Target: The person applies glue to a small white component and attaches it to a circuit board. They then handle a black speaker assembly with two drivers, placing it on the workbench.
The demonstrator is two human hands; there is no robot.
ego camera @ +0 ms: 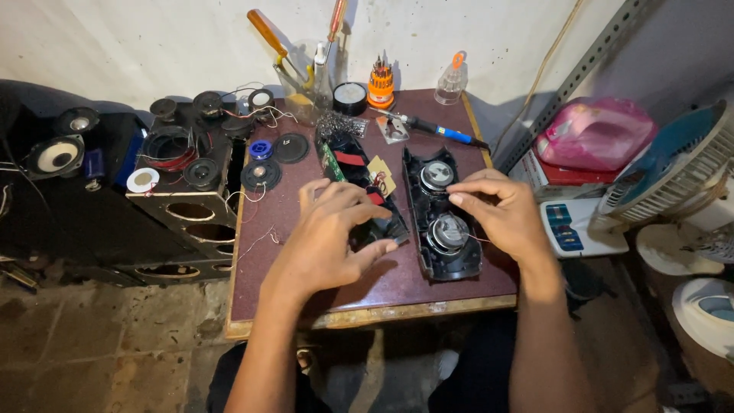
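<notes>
The fingers (365,205) of the left hand (329,237) are curled and bunched downward, the tips pressed onto the near end of the opened speaker half with the circuit board (353,176); whether they pinch a wire or a small part there cannot be told, since the hand covers the spot. That half runs away from these fingers, its long axis going from the near edge up toward the far wall, tilted a little to the left.

The right hand (501,210) has its fingers (468,191) drawn together with the tips pointing left, hovering over or lightly touching the other black speaker half (443,248), which holds two round drivers. This shell lies directly beneath the right fingers, one driver just beyond them and one just under them, its long axis nearly parallel to the first half's. A thin wire seems to trail from under the right hand, though it is too fine to follow.

The two halves lie side by side, just apart, between the two sets of fingertips; each hand is nearest its own half.

Beyond the fingers, on the maroon surface (306,291), lie a blue-handled soldering iron (436,126), an orange screwdriver-bit set (380,86) and a clear jar of tools (306,88). Left of the left fingers are loose small speaker cones (260,174), and further left a wooden speaker box (191,206).
</notes>
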